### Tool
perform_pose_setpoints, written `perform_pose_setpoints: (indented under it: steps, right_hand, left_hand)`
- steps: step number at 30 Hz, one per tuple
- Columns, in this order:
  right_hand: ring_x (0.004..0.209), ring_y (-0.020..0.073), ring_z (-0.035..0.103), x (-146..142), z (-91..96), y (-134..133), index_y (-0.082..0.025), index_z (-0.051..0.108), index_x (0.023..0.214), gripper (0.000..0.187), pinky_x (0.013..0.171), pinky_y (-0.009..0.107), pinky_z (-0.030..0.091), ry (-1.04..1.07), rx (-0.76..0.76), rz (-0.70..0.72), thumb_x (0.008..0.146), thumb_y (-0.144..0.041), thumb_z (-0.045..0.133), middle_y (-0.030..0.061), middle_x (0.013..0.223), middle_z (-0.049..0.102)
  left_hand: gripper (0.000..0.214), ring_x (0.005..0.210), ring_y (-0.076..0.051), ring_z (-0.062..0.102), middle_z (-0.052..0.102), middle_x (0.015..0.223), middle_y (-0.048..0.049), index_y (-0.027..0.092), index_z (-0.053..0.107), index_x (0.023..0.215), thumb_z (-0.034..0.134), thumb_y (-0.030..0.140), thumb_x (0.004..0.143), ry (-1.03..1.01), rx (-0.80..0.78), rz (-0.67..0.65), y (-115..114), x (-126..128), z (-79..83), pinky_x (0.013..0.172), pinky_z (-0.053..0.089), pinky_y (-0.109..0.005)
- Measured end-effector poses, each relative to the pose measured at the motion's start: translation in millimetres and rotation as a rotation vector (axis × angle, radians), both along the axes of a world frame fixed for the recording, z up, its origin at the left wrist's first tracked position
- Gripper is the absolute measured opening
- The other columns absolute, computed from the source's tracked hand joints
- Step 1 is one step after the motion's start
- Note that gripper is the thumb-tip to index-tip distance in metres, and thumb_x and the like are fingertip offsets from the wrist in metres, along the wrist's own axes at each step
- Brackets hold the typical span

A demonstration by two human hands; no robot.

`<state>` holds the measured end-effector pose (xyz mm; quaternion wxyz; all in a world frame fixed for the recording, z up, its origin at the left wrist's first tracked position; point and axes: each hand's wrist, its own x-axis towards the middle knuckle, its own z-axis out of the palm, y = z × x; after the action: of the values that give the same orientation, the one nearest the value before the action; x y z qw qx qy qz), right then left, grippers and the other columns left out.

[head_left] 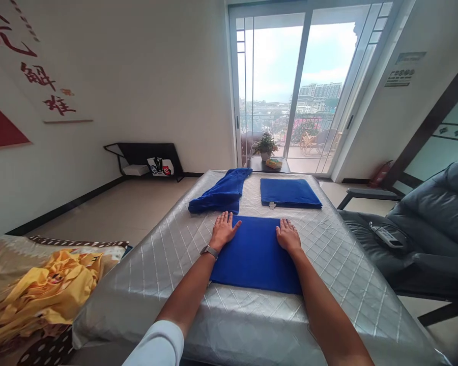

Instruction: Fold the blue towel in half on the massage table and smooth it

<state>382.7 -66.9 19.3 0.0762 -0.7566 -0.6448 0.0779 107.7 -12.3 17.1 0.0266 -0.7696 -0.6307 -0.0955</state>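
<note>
A blue cloth point(257, 254), folded into a flat rectangle, lies in front of me on the silver quilted table cover point(339, 269). On its far left corner rests my left hand point(224, 230), palm down with fingers stretched out. My right hand point(288, 235) lies flat on the far right corner, fingers extended. Beyond my right hand is a folded blue cloth stack point(290, 192) with a white tag at its front edge. A loosely crumpled blue cloth point(223, 192) lies past my left hand.
Yellow fabric point(57, 279) is heaped on a patterned surface at the left. A dark armchair point(435, 223) stands close on the right, with a corded device point(386, 236) on its seat. Behind the table, a small stand holds a potted plant point(266, 145) before the glass sliding door point(270, 76).
</note>
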Motion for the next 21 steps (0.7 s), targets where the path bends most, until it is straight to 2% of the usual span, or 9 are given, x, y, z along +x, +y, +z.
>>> perform_pose_setpoints:
  steps: [3, 7, 9, 11, 13, 15, 21]
  right_hand:
    - [0.155, 0.0214, 0.014, -0.9, 0.7, -0.3, -0.008, 0.025, 0.16, 0.065, 0.124, 0.037, 0.01, 0.007, 0.017, -0.001, 0.103, -0.039, 0.02, 0.0086, 0.168, 0.021]
    - [0.154, 0.0224, 0.016, 1.7, -1.7, -2.5, -0.009, 0.027, 0.159, 0.063, 0.125, 0.037, 0.013, -0.017, 0.039, 0.018, 0.102, -0.036, 0.023, 0.0086, 0.167, 0.024]
    - [0.155, 0.0219, 0.014, 4.7, -4.1, -4.3, -0.013, 0.027, 0.16, 0.062, 0.125, 0.036, 0.012, -0.046, 0.038, 0.058, 0.101, -0.031, 0.028, 0.007, 0.168, 0.023]
    - [0.155, 0.0214, 0.012, 7.6, -6.2, -5.4, -0.015, 0.025, 0.161, 0.063, 0.125, 0.035, 0.011, -0.06, 0.033, 0.088, 0.1, -0.029, 0.033, 0.0062, 0.168, 0.022]
    - [0.155, 0.0214, 0.013, 9.0, -7.4, -5.4, -0.015, 0.023, 0.161, 0.064, 0.125, 0.035, 0.011, -0.056, 0.027, 0.09, 0.1, -0.029, 0.034, 0.0065, 0.168, 0.02]
    - [0.155, 0.0217, 0.013, 8.4, -7.1, -4.4, -0.015, 0.022, 0.161, 0.063, 0.125, 0.035, 0.012, -0.058, 0.028, 0.083, 0.1, -0.029, 0.03, 0.0067, 0.169, 0.018]
    - [0.154, 0.0214, 0.016, 2.3, -2.1, -0.6, -0.007, 0.024, 0.16, 0.065, 0.124, 0.037, 0.012, -0.036, 0.015, 0.022, 0.102, -0.036, 0.019, 0.0087, 0.167, 0.022]
  left_hand:
    - [0.08, 0.15, -0.03, 0.029, 0.039, 0.159, -0.0178, 0.009, 0.04, 0.154, 0.015, 0.064, 0.102, -0.026, 0.058, -0.129, -9.1, 38.7, 8.6, 0.124, 0.022, -0.043]
    - [0.069, 0.147, -0.025, 0.037, 0.047, 0.155, -0.0159, 0.012, 0.046, 0.149, 0.016, 0.056, 0.105, -0.098, 0.03, -0.425, -22.2, 122.7, 8.9, 0.122, 0.028, -0.04]
    - [0.065, 0.146, -0.022, 0.038, 0.047, 0.155, -0.0149, 0.013, 0.044, 0.15, 0.017, 0.052, 0.106, -0.149, 0.002, -0.498, -25.6, 159.2, 4.2, 0.121, 0.03, -0.039]
    - [0.063, 0.147, -0.02, 0.037, 0.045, 0.156, -0.0134, 0.014, 0.042, 0.151, 0.014, 0.049, 0.107, -0.199, -0.035, -0.513, -26.0, 181.6, -1.0, 0.121, 0.031, -0.039]
    - [0.064, 0.148, -0.019, 0.035, 0.042, 0.158, -0.0118, 0.015, 0.039, 0.153, 0.01, 0.048, 0.107, -0.233, -0.072, -0.503, -24.3, 188.5, -5.2, 0.121, 0.031, -0.04]
    - [0.065, 0.149, -0.019, 0.033, 0.041, 0.159, -0.0102, 0.017, 0.037, 0.155, 0.009, 0.05, 0.107, -0.23, -0.098, -0.491, -21.6, 183.0, -7.7, 0.122, 0.028, -0.041]
    - [0.072, 0.152, -0.021, 0.026, 0.035, 0.162, -0.0092, 0.018, 0.035, 0.156, 0.009, 0.059, 0.104, -0.119, -0.111, -0.396, -12.7, 131.1, -9.4, 0.126, 0.018, -0.044]
